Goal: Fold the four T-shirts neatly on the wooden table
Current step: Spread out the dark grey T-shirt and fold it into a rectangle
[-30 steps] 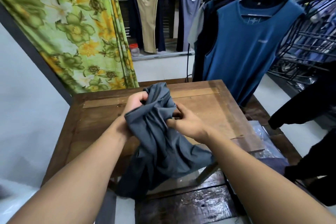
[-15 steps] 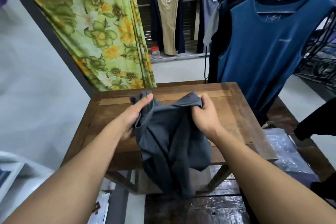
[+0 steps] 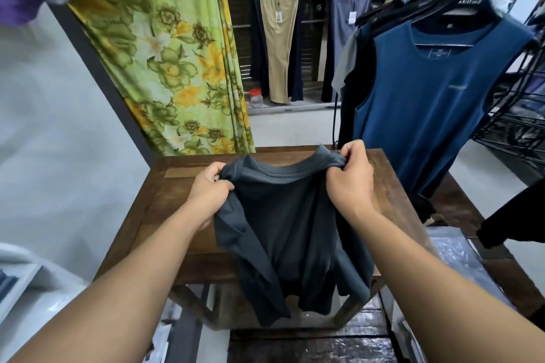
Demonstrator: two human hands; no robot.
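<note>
Grey, close to charcoal, the T-shirt hangs between two bare forearms that reach in from the bottom corners. The left hand has its fingers curled round a bunch of cloth at one shoulder. The right hand pinches the other shoulder beside the collar and sits a little higher. The neckline is stretched between them and faces away from the person. The body of the shirt drops over the near edge of the wooden table, and its hem ends below the tabletop. Whether the cloth rests on the wood cannot be told.

A crumpled clear plastic bag lies on a lower surface just right of the table. Past the far left corner hangs a green and yellow flowered curtain. Past the far right corner a blue sleeveless top hangs on a black hanger. Farthest back, beige trousers hang from a rail, and a small jar with a red lid stands below them.
</note>
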